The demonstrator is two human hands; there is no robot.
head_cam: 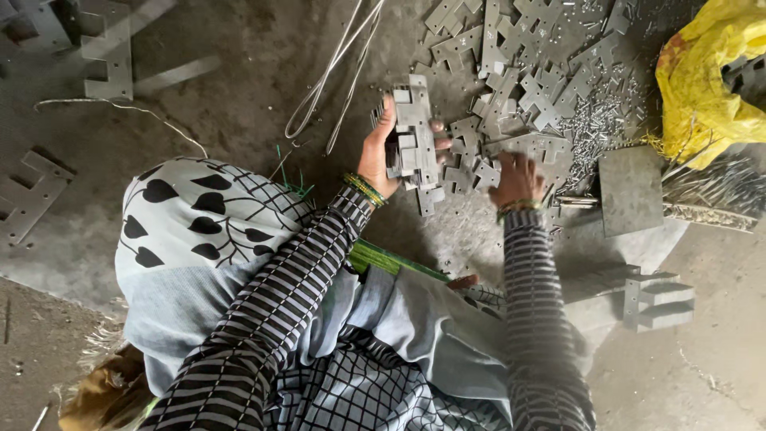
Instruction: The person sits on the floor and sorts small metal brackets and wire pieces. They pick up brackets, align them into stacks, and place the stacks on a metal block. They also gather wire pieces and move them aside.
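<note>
My left hand (378,156) grips a stack of flat grey notched metal plates (415,144), held upright on edge above the floor. My right hand (517,179) reaches palm down into the loose pile of similar metal plates (519,72) spread on the floor, its fingers touching pieces at the pile's near edge; whether it holds one I cannot tell. Both wrists wear bangles, and both arms are in black and grey striped sleeves.
A heap of small metal pins (598,120) lies right of the pile. A square metal block (630,190) and a stepped stack of plates (658,299) sit at the right. A yellow bag (702,80) is at the upper right. Bent wire (335,72) and bigger plates (108,52) lie on the concrete floor.
</note>
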